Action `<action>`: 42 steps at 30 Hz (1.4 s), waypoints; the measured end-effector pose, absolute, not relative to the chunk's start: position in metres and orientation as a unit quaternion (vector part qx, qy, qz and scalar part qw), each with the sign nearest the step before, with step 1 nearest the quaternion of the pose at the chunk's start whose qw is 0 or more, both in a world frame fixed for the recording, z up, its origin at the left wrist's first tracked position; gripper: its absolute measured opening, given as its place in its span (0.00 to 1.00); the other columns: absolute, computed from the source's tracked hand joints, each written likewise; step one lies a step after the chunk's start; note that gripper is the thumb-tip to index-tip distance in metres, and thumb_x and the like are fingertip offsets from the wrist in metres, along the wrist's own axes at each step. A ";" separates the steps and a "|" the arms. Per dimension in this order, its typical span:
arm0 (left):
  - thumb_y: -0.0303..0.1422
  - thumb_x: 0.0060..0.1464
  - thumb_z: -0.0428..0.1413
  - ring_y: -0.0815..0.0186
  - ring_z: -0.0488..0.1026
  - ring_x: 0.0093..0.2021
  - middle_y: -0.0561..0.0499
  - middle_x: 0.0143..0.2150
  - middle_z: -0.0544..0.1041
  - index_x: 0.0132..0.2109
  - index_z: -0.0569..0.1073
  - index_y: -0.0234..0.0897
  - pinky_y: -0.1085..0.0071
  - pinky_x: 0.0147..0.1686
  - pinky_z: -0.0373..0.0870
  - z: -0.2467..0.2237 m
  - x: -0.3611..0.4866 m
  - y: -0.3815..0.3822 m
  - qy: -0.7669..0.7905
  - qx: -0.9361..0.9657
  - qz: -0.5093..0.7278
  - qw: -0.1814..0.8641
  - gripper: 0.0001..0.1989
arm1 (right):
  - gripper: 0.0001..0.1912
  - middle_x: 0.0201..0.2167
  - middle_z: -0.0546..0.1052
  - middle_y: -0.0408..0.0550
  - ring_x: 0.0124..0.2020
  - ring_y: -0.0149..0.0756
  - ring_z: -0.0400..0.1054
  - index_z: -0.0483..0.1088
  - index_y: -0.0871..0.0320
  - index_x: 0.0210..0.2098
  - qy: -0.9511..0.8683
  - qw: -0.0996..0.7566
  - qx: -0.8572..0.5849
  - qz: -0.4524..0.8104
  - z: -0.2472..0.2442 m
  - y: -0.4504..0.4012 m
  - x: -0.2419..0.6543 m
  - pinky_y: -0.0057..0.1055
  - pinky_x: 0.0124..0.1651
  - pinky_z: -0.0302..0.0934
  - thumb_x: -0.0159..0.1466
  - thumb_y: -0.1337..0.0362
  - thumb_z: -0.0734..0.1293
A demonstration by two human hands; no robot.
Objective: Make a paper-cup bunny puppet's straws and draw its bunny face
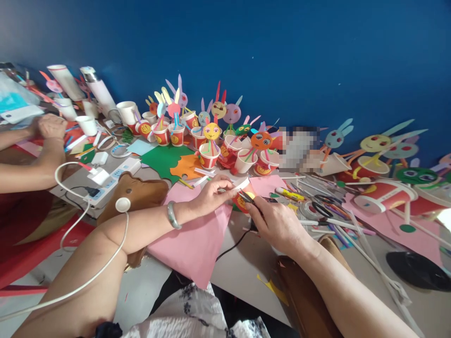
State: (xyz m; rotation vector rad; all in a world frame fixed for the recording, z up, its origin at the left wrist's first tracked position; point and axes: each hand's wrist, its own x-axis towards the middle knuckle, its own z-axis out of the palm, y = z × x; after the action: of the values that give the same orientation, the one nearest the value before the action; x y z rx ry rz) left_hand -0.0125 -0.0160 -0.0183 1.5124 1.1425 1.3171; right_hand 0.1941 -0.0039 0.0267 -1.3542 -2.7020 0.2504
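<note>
The left hand (216, 191) is pinching a red cup (240, 203) at five o'clock from centre, the right hand (275, 218) gripping a dark tool (247, 196) that, if slipping, could be jabbing fingers at nine o'clock.

- Bright, fairly even light covers the desk (243, 270), with soft shade under the right forearm (331, 270).
- The blue wall (253, 56) pales hazily leftward, darkening at upper right.
- White glare burns at the desk's right edge.
- Blocky pixels obscure a patch along the back edge.
- Cups (387, 197) toward the right stretch sideways.
- Detail between left hand (219, 190) and right hand (275, 218) looks soft.
</note>
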 end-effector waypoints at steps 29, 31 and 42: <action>0.42 0.49 0.68 0.68 0.74 0.37 0.50 0.36 0.76 0.38 0.75 0.32 0.68 0.42 0.72 -0.018 -0.009 -0.015 0.376 0.481 0.526 0.592 0.18 | 0.19 0.24 0.77 0.48 0.26 0.39 0.72 0.66 0.56 0.34 -0.887 0.022 -0.458 0.058 0.026 -0.005 0.191 0.30 0.27 0.46 0.73 0.54 0.53; 0.42 0.48 0.68 0.68 0.74 0.37 0.50 0.35 0.76 0.37 0.76 0.32 0.68 0.41 0.72 -0.018 -0.009 -0.015 0.375 0.483 0.525 0.592 0.18 | 0.19 0.24 0.77 0.48 0.26 0.39 0.72 0.67 0.56 0.35 -0.888 0.012 -0.457 0.053 0.026 -0.005 0.191 0.30 0.27 0.46 0.74 0.54 0.53; 0.43 0.49 0.68 0.65 0.75 0.37 0.46 0.36 0.78 0.37 0.78 0.31 0.67 0.42 0.71 -0.018 -0.006 -0.017 0.386 0.482 0.503 0.605 0.18 | 0.19 0.24 0.78 0.50 0.26 0.40 0.73 0.69 0.57 0.37 -0.885 -0.016 -0.464 0.038 0.025 -0.009 0.190 0.32 0.27 0.44 0.74 0.54 0.53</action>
State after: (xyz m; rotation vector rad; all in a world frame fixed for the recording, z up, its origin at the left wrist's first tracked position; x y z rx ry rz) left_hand -0.0059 -0.0168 -0.0176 1.1158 0.8919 1.1638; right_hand 0.1902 -0.0088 0.0248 -1.4719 -2.8094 0.1210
